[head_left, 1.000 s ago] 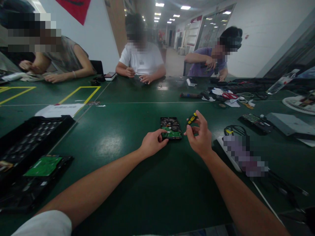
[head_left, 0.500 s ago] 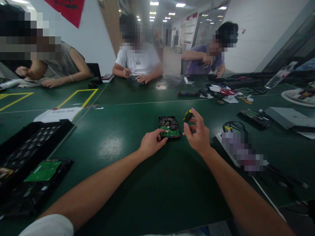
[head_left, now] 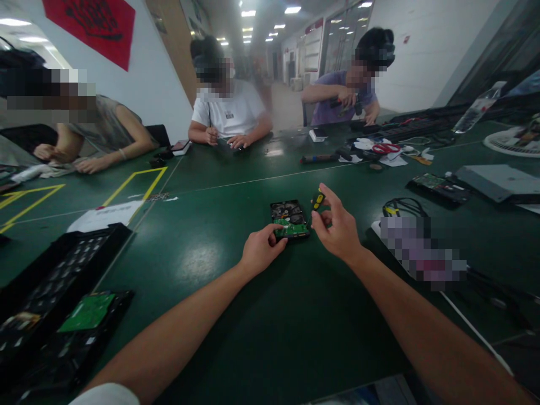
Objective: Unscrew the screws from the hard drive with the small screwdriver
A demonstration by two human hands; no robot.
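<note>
A hard drive (head_left: 288,212) lies on the green table in front of me, its green circuit board facing up. My left hand (head_left: 262,248) grips the near left edge of the drive, thumb at the front and fingers over the board. Just right of the drive, my right hand (head_left: 335,228) holds a small black-and-yellow screwdriver (head_left: 318,200) by its handle between thumb and fingers. The handle leans, and the thin shaft points down by the drive's right side; whether its tip touches anything I cannot tell.
On the left lie a black tray (head_left: 63,281) and a black unit with a green board (head_left: 88,313). A cable coil (head_left: 405,208), another circuit-board unit (head_left: 439,188) and a grey metal case (head_left: 498,181) are on the right. Three people sit across the table.
The screwdriver has tilted and come slightly lower in my right hand, beside the drive. My left hand keeps its hold. The camera view has shifted a little.
</note>
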